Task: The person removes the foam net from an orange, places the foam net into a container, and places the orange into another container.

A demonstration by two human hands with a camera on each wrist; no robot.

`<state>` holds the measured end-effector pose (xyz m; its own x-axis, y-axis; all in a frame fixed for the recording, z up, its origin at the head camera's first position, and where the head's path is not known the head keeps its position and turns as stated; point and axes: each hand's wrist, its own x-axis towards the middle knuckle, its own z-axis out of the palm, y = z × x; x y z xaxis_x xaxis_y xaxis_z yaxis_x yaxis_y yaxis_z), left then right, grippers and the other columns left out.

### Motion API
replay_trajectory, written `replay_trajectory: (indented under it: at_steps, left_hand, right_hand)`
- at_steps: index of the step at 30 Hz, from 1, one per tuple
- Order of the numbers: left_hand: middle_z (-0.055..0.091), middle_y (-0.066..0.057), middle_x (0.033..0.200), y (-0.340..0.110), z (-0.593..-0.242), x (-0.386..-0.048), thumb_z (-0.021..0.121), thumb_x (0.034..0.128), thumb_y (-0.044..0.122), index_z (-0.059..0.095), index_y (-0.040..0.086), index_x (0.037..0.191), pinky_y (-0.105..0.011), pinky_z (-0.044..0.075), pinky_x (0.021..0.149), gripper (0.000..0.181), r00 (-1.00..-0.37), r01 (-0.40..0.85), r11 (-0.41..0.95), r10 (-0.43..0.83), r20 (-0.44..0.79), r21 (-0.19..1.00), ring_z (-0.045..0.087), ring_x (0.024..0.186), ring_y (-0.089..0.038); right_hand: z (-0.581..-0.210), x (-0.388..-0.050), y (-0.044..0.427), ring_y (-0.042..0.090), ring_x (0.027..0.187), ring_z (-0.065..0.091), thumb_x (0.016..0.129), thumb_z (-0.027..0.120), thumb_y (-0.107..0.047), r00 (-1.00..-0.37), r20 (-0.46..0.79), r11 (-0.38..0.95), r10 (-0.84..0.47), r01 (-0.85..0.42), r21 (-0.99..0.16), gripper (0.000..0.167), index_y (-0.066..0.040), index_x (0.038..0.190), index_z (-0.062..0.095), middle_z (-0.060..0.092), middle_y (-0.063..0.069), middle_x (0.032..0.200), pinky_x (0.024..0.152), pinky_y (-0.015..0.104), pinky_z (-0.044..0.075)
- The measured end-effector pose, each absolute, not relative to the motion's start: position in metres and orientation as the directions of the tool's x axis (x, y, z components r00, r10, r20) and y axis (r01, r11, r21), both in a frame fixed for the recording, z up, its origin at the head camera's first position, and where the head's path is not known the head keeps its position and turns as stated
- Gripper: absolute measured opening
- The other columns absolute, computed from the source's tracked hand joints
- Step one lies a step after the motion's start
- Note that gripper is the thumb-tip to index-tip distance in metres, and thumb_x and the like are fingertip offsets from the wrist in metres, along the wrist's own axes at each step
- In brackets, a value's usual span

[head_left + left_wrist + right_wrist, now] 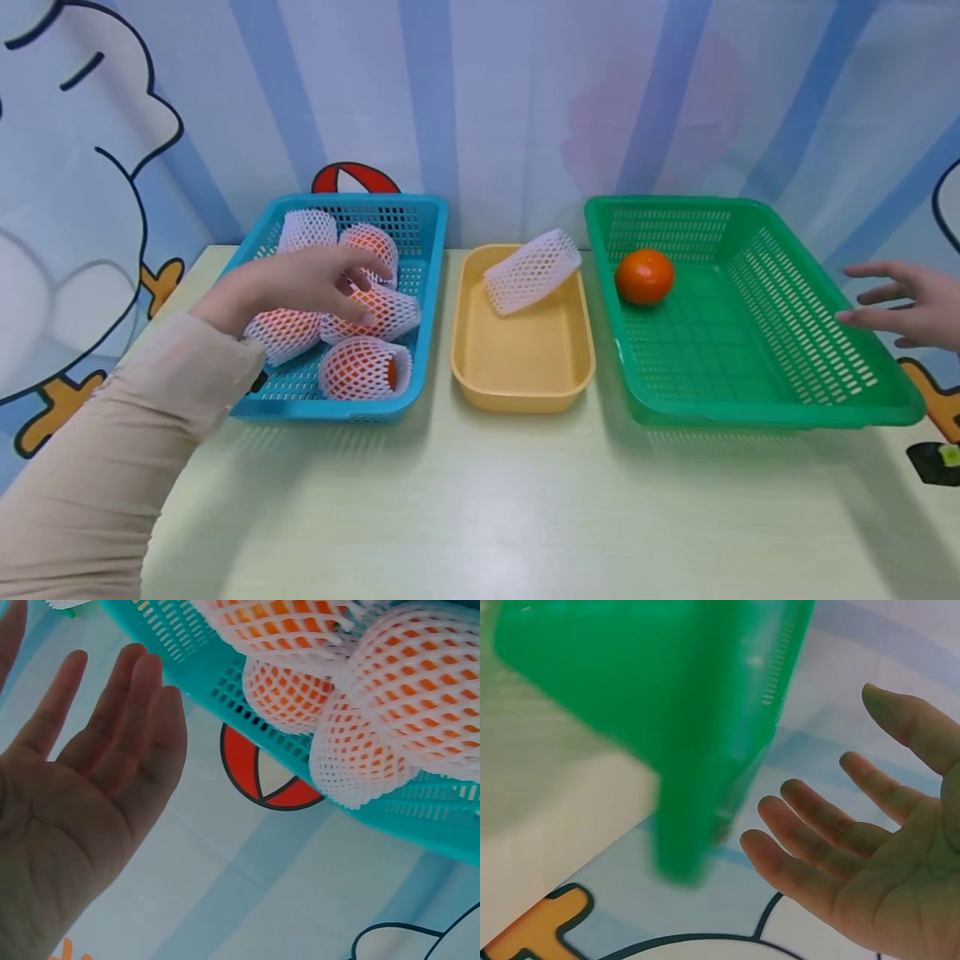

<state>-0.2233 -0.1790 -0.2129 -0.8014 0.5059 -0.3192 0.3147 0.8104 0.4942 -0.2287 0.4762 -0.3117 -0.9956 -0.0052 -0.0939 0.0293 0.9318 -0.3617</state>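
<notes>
Several orange fruits in white foam nets lie in the blue basket (431,333). Over them, in the head view, hangs my left hand (307,279), its fingers apart and slightly bent, above a netted fruit (382,312). In the left wrist view the left hand (97,772) shows a bare palm, with netted fruits (427,690) beside it. My right hand (911,304) hovers at the right rim of the green basket (780,400); its palm (900,870) holds nothing. A bare orange fruit (644,277) lies at the left inside the green basket.
Between the two baskets stands a yellow tray (525,358) with an empty white foam net (532,272) lying across its back part. A striped curtain with cartoon figures (525,108) hangs behind the table. A small black object (933,463) shows at the right edge.
</notes>
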Motion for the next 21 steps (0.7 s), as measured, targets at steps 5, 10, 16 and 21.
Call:
replay_trajectory:
  at_steps: [5, 10, 16, 21]
  left_hand:
    - [0.05, -0.015, 0.127, -0.184, -0.219, -0.223, 0.071, 0.0825, 0.019, 0.047, 0.01, 0.133, -0.045, 0.047, 0.087, 0.056, -0.769, 0.341, 0.811, 0.532, -0.355, 0.475, 0.045, 0.117, -0.033]
    - [0.049, -0.013, 0.131, -0.188, -0.223, -0.221, 0.071, 0.083, 0.022, 0.045, 0.012, 0.135, -0.048, 0.045, 0.09, 0.059, -0.714, 0.382, 0.811, 0.563, -0.416, 0.443, 0.043, 0.12, -0.033]
    - [0.048, -0.012, 0.131, -0.191, -0.229, -0.222, 0.071, 0.0826, 0.022, 0.043, 0.011, 0.136, -0.047, 0.044, 0.091, 0.061, -0.667, 0.383, 0.803, 0.583, -0.464, 0.457, 0.042, 0.121, -0.032]
    - [0.047, -0.012, 0.13, -0.192, -0.231, -0.223, 0.071, 0.0825, 0.021, 0.042, 0.011, 0.137, -0.048, 0.043, 0.093, 0.062, -0.663, 0.361, 0.813, 0.568, -0.487, 0.456, 0.041, 0.12, -0.032]
  right_hand:
    - [-0.37, -0.247, 0.536, 0.062, 0.097, 0.042, 0.08, 0.058, -0.061, -0.995, -0.088, 0.916, 0.042, 0.073, -0.394, 0.108, -0.01, 0.149, -0.006, 0.026, 0.046, 0.122, 0.051, 0.045, 0.049]
    - [-0.404, -0.248, 0.561, 0.057, 0.085, 0.051, 0.076, 0.061, -0.063, -0.994, -0.077, 0.893, 0.075, 0.101, -0.439, 0.114, -0.009, 0.149, -0.008, 0.026, 0.046, 0.12, 0.051, 0.047, 0.05]
    - [-0.394, -0.226, 0.534, 0.036, 0.067, 0.06, 0.081, 0.062, -0.055, -0.993, -0.108, 0.867, 0.055, 0.102, -0.487, 0.108, -0.006, 0.148, -0.007, 0.032, 0.045, 0.114, 0.049, 0.042, 0.052]
    - [-0.349, -0.196, 0.478, 0.036, 0.065, 0.058, 0.088, 0.06, -0.014, -0.991, -0.125, 0.866, 0.055, 0.109, -0.487, 0.087, 0.004, 0.146, -0.002, 0.034, 0.047, 0.107, 0.052, 0.044, 0.051]
